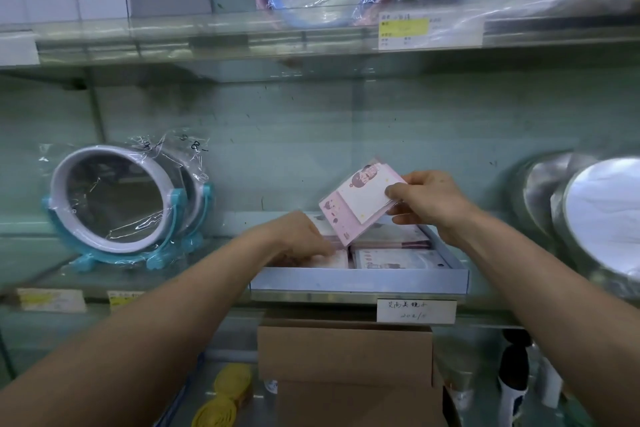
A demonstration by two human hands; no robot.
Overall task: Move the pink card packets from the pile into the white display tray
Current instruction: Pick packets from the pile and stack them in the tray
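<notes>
A white display tray (pixel 360 279) sits on the glass shelf at centre, with several pink card packets (pixel 398 258) lying flat inside. My right hand (pixel 426 199) pinches one pink card packet (pixel 356 203) by its right edge and holds it tilted above the tray's back half. My left hand (pixel 299 237) reaches into the left side of the tray, its fingers resting on the packets there; whether it grips one is hidden.
A round mirror on a blue stand (pixel 114 201), wrapped in plastic, stands left of the tray. Wrapped round mirrors (pixel 595 215) crowd the right. A brown cardboard box (pixel 346 354) sits below the shelf edge, beside yellow rolls (pixel 225 395). Another shelf hangs overhead.
</notes>
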